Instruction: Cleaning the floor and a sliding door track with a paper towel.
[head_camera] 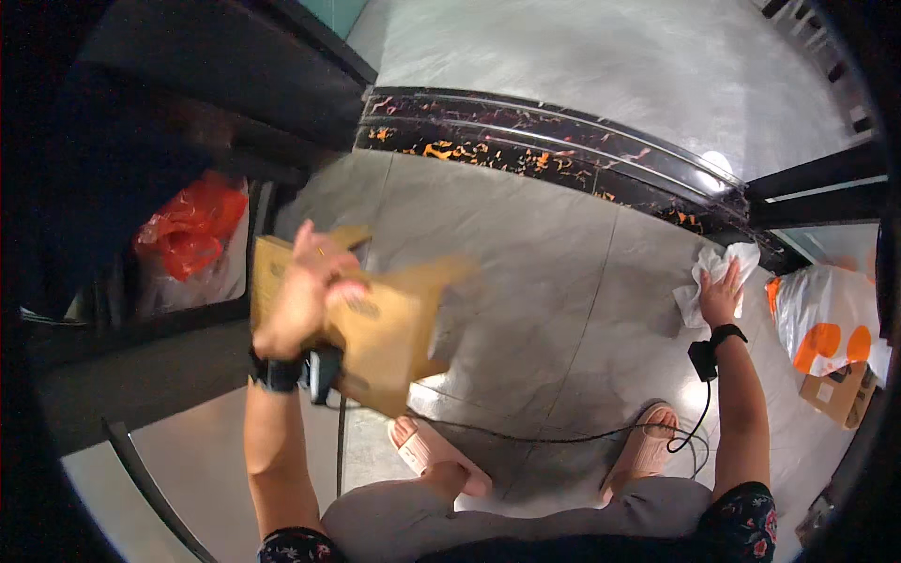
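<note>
My left hand (306, 295) grips an opened cardboard box (380, 331), raised above the floor at the left. Box and hand are blurred, and loose flaps stick out from the cardboard. At the far right, my right hand (721, 290) holds a crumpled white tissue or cloth (745, 259) low over the grey tiled floor (535, 281), near a dark door threshold (507, 134). Whether the tissue touches the tiles is hard to tell. Each wrist wears a black strap with a small device.
A white plastic bag (823, 317) with orange print stands by the right wall, above a small cardboard piece (838, 394). On the left, a red plastic bag (211, 218) sits in a dark cabinet. A black cable (507, 439) hangs across, above my slippered feet.
</note>
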### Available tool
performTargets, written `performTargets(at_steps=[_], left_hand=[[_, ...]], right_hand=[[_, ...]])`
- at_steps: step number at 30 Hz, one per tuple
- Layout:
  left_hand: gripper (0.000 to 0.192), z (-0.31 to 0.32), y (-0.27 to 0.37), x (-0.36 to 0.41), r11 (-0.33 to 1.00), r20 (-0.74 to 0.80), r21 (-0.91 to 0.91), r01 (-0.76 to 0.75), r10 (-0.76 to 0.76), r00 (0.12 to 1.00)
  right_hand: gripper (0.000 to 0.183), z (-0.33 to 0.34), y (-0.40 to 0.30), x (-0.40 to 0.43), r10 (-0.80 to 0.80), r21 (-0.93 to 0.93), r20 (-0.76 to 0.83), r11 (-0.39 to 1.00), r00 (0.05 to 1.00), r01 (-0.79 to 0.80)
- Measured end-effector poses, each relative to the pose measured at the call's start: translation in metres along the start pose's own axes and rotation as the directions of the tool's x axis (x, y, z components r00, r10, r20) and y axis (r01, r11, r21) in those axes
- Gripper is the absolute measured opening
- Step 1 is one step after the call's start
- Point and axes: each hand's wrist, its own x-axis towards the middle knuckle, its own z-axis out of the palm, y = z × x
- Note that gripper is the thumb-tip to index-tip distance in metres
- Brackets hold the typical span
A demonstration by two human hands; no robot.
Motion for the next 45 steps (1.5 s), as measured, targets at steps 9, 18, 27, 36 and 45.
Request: performTargets(at_steps=[9, 18, 27, 36, 45], left_hand=[[0.075, 0.021, 0.086, -0.020, 0.929, 0.038, 0.193, 0.317, -0.330, 0.943], [0.078, 0.027, 0.031, -0.019, 0.955, -0.096, 0.189, 0.227, -0.212, 0.972], [0.069, 0.033, 0.035, -0.011, 0.943, -0.090, 0.273, 0.191, -0.172, 0.981], [0.062, 0.038, 0.034, -0.014, 0.953, -0.104, 0.244, 0.181, -0.160, 0.982], [0.062, 0.040, 0.037, -0.012, 0.936, -0.121, 0.314, 0.160, -0.127, 0.984]], right_hand=[[0.059, -0.039, -0.192, -0.069, -0.729, 0.471, -0.070, 0.578, 0.681, 0.667], [0.059, -0.030, -0.397, -0.067, -0.822, 0.437, -0.194, 0.416, 0.535, 0.798], [0.058, -0.038, -0.151, 0.009, -0.448, 0.391, -0.137, 0.795, 0.883, 0.464], [0.051, -0.066, -0.012, -0.028, -0.125, 0.575, -0.196, 0.788, 0.973, 0.217], [0.070, -0.008, 0.109, -0.151, 0.180, 0.202, 0.094, 0.960, 0.979, -0.195]])
